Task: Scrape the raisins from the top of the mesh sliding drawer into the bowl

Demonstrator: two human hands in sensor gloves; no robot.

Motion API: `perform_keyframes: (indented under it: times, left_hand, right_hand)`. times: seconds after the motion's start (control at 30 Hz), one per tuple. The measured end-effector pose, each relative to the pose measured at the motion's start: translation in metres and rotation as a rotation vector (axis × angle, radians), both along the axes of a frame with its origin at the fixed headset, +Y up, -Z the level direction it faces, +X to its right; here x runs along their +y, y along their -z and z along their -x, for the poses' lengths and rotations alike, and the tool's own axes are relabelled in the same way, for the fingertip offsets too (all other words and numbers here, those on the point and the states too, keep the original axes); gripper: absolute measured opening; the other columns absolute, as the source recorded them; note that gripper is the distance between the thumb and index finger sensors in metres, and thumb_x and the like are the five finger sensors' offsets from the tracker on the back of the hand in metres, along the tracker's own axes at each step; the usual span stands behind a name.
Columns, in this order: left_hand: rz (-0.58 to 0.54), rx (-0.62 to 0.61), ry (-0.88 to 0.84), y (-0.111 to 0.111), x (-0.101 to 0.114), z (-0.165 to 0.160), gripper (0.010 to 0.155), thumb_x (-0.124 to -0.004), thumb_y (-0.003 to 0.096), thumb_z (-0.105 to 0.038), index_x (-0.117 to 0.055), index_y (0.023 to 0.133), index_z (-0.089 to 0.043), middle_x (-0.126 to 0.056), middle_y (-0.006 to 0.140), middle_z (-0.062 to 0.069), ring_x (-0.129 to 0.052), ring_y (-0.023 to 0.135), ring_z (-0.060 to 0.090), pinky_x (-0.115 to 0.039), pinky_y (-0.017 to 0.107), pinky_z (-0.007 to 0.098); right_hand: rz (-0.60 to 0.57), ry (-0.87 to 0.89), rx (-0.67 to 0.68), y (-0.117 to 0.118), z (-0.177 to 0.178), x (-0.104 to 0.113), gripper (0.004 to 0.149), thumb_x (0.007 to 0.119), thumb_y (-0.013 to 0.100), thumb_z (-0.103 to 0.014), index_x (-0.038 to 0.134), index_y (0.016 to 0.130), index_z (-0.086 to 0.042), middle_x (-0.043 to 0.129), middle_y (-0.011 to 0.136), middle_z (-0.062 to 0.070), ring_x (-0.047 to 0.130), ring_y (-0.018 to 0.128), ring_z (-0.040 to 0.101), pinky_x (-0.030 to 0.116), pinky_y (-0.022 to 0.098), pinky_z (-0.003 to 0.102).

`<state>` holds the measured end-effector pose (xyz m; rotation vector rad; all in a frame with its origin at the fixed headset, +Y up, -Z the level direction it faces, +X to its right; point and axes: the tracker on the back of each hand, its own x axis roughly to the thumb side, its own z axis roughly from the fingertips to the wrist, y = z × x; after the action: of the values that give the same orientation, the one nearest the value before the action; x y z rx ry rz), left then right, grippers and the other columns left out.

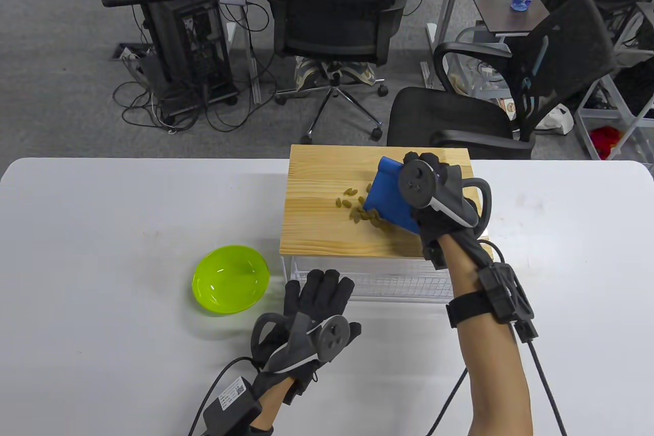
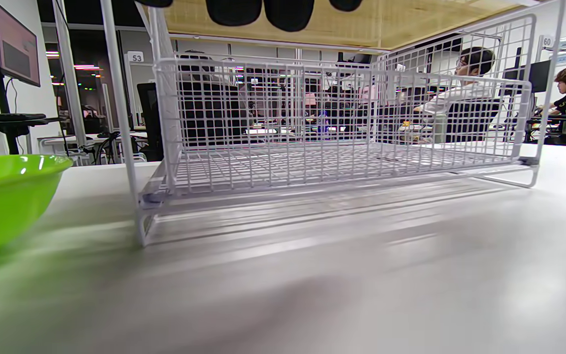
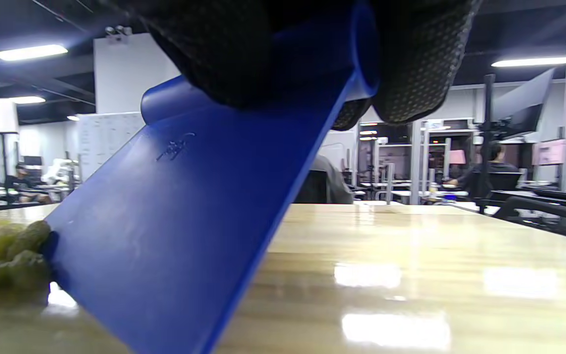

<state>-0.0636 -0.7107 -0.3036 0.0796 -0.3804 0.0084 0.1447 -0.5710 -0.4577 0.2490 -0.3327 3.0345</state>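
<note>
Several greenish raisins (image 1: 360, 207) lie on the wooden top (image 1: 317, 221) of the white mesh drawer (image 2: 312, 132). My right hand (image 1: 434, 185) grips a blue scraper (image 1: 391, 198) by its rolled top edge. The blade stands tilted on the wood, with its lower edge against the raisins (image 3: 8, 260) in the right wrist view, where the scraper (image 3: 189, 211) fills the left half. My left hand (image 1: 317, 303) rests flat on the table in front of the drawer, fingers straight, holding nothing. The green bowl (image 1: 231, 278) sits on the table, left of the drawer and below its top.
The white table (image 1: 102, 231) stretches wide to the left and right of the drawer. Office chairs (image 1: 470, 119) stand just behind the table's far edge. In the left wrist view the green bowl (image 2: 3, 196) sits at the left, close to the drawer frame.
</note>
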Motion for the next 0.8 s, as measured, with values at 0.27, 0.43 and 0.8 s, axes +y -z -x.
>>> perform_keyframes:
  times: [0.27,0.43,0.8]
  left_hand:
    - [0.012,0.0,0.009,0.0,0.0,0.0,0.079,-0.052,0.0489,-0.07,-0.038,0.118,-0.036,-0.046,0.129,0.003,-0.052,0.121,0.039,-0.047,0.084,0.063]
    - [0.016,-0.004,0.011,-0.001,0.0,-0.001,0.079,-0.053,0.0489,-0.07,-0.038,0.118,-0.036,-0.046,0.128,0.003,-0.052,0.121,0.039,-0.047,0.084,0.063]
    - [0.021,-0.005,0.003,0.0,0.001,-0.001,0.078,-0.053,0.049,-0.07,-0.037,0.118,-0.036,-0.046,0.129,0.003,-0.052,0.121,0.039,-0.047,0.084,0.063]
  right_hand:
    - [-0.03,-0.01,0.154,-0.012,0.005,-0.001,0.06,0.076,0.054,-0.016,0.05,0.107,-0.012,0.054,0.108,0.016,0.075,0.094,0.046,0.07,0.066,0.062]
    - [-0.058,-0.005,0.141,-0.01,-0.001,0.006,0.06,0.078,0.053,-0.016,0.052,0.107,-0.013,0.055,0.107,0.015,0.076,0.093,0.045,0.07,0.066,0.061]
    - [-0.045,-0.091,-0.32,0.03,-0.009,0.002,0.059,0.077,0.055,-0.017,0.051,0.107,-0.009,0.056,0.106,0.019,0.08,0.089,0.046,0.075,0.062,0.059]
